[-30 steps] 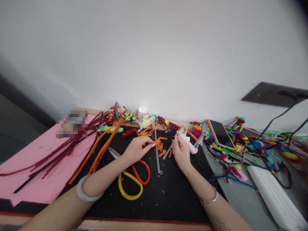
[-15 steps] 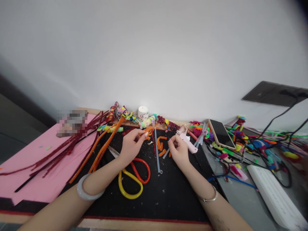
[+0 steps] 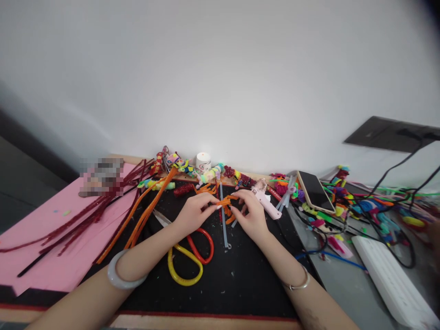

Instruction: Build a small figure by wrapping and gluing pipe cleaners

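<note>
My left hand (image 3: 196, 211) is closed, thumb and forefinger pinching short orange pipe cleaner pieces (image 3: 225, 201) above the black mat (image 3: 237, 279). At the right end of these pieces, the fingertips of my right hand (image 3: 253, 217) close on them too. How the pieces join cannot be made out. Below my fingers lie a translucent grey stick (image 3: 224, 231) and loose orange bits (image 3: 229, 220). Scissors (image 3: 185, 282) with red and yellow handles rest beside my left forearm. A pale pink glue gun (image 3: 270, 207) lies just beyond my right hand.
Long orange pipe cleaners (image 3: 146, 216) and dark red ones (image 3: 99, 208) lie left, partly over a pink sheet (image 3: 37, 238). Colourful pipe cleaner pieces and a white cup (image 3: 203, 160) line the wall. At right are a phone (image 3: 315, 191), cables and a power strip (image 3: 392, 279).
My right hand has moved left and my left hand slightly right, so their fingertips now meet at the orange pieces. The scissors and glue gun stay put.
</note>
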{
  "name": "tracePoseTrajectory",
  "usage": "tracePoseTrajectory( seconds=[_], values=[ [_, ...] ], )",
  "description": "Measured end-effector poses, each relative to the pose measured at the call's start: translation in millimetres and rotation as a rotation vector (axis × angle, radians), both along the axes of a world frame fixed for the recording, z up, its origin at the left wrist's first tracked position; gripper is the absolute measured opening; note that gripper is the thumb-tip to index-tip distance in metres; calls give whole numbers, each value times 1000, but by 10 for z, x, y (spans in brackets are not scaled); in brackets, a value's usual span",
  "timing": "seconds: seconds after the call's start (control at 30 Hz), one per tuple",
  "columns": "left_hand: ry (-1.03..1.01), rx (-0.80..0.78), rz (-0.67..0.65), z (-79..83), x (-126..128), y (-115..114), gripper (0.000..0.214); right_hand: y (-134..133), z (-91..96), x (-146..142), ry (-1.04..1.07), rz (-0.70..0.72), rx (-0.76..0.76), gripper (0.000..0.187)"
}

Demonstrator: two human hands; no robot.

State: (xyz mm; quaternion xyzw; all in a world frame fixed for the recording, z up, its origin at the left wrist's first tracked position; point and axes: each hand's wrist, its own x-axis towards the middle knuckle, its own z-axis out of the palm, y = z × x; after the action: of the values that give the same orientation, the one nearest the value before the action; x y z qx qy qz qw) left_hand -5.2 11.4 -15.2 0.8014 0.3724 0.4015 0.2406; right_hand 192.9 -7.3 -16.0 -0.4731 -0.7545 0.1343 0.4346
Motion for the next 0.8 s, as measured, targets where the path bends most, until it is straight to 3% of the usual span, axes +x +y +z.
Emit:
tracePoseTrajectory(
  seconds=[0.2, 0.8],
  values=[
    [61, -11, -62, -4, 2, 5, 7, -18, 21, -3, -131, 79, 119, 21],
    [93, -31, -54, -1, 12, 5, 10, -1, -20, -21, -124, 87, 133, 13]
  ],
)
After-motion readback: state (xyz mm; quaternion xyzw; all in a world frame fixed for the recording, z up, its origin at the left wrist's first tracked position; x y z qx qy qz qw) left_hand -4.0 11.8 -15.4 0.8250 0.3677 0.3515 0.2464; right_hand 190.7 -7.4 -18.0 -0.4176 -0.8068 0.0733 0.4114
